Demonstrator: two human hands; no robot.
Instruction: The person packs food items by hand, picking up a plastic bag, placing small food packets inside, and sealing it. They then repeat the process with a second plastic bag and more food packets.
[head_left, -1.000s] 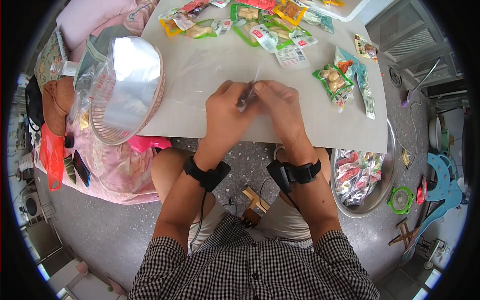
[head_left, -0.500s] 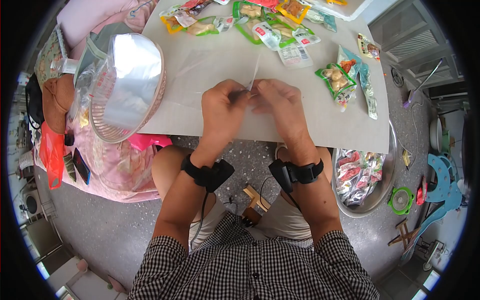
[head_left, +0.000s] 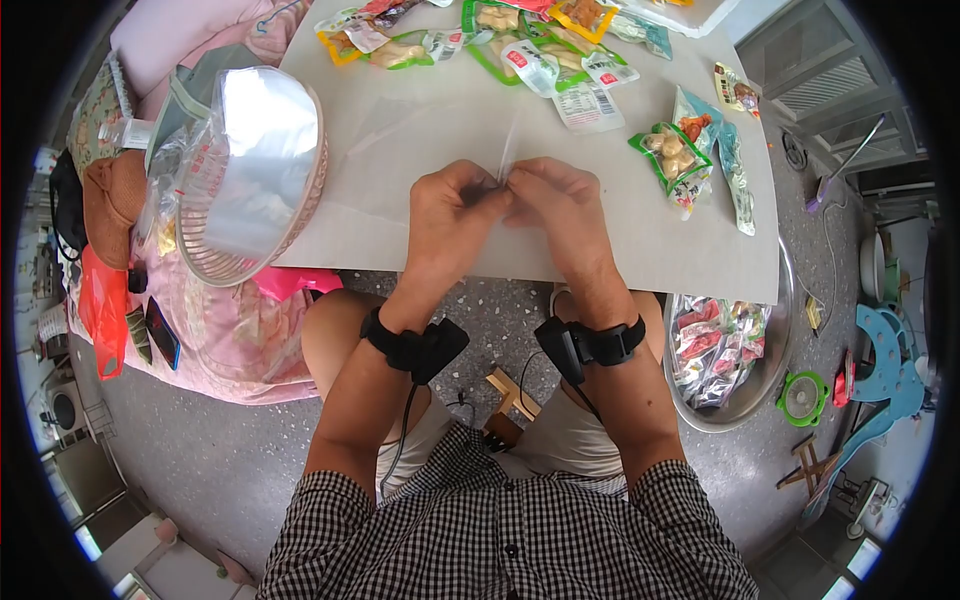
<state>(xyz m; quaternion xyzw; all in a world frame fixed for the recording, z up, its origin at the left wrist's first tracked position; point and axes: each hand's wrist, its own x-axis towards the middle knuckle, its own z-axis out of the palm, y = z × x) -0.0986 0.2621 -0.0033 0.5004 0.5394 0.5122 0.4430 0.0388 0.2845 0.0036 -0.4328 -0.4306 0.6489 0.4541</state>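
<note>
My left hand (head_left: 455, 210) and my right hand (head_left: 556, 205) meet over the near part of the pale table (head_left: 660, 250). Both pinch the edge of a clear plastic bag (head_left: 400, 160), which stretches away to the left across the tabletop. The fingertips nearly touch, and the pinched edge stands up between them. Beyond the hands lie green-edged snack packets (head_left: 505, 60) and a white label-printed packet (head_left: 588, 107). Right of my right hand is a green packet with pale pieces (head_left: 672, 155), on top of other packets.
On the left, a woven basket (head_left: 318, 185) holds a stack of clear bags (head_left: 262, 150). A metal basin (head_left: 720, 415) with many packets stands below the table's right edge. A white tray (head_left: 700, 20) sits at the far right. A blue-and-white packet (head_left: 738, 185) lies near the right edge.
The fingertips have come slightly closer together along the bag's edge, and my left hand has shifted a little to the right. Both hands keep their pinch.
</note>
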